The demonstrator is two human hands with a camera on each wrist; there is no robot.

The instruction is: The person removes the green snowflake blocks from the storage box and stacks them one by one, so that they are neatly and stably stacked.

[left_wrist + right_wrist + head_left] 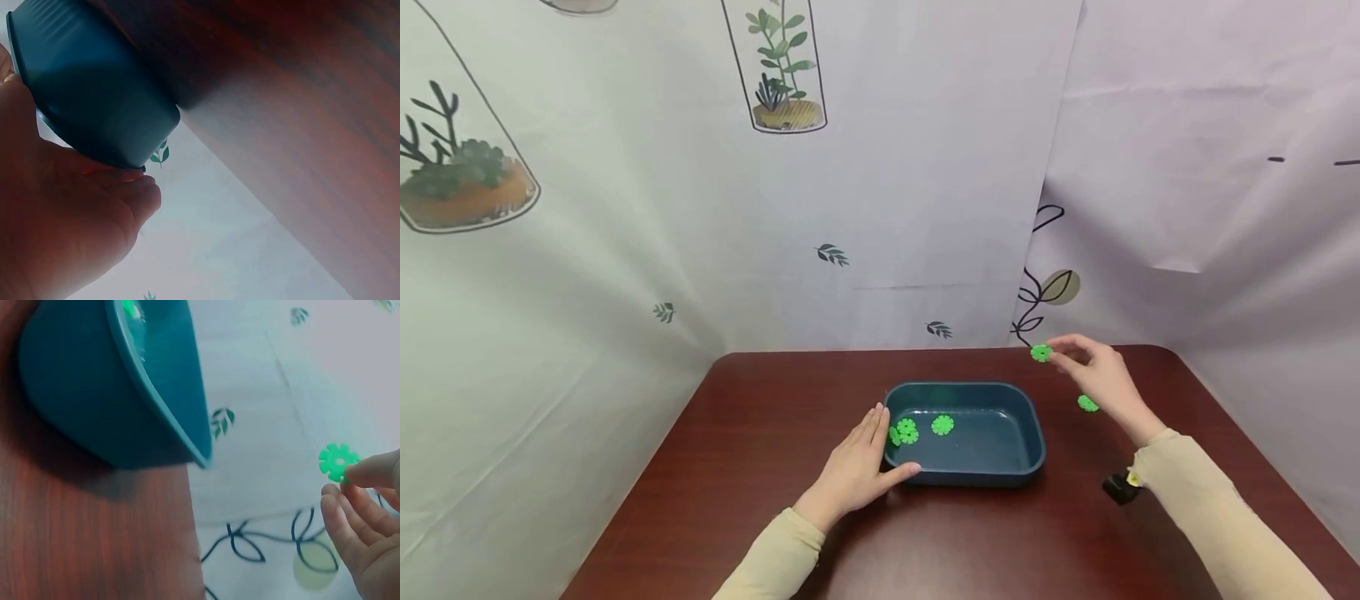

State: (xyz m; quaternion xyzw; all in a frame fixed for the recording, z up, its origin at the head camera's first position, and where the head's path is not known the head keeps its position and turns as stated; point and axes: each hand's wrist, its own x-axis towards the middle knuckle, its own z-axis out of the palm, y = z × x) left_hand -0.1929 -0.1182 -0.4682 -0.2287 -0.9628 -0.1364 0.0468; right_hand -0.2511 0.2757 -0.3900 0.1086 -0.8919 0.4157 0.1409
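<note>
A dark blue rectangular basin (985, 479) stands on the table, with several green notched plastic discs (943, 425) lying inside, most at its left end. My left hand (853, 467) rests against the basin's left side, fingers straight along the rim and thumb over the front edge. Past the basin's back right corner, my right hand (1105, 375) is raised and pinches one green notched disc (337, 461) between thumb and fingertips. Another green disc (1087, 403) shows on the table beneath the right hand, partly covered by it.
The dark red-brown wooden table (737, 467) ends at a pale patterned cloth (880, 208) hung behind it and at both sides. A small black object (1120, 489) lies near the right sleeve, with a bit of yellow and white beside it.
</note>
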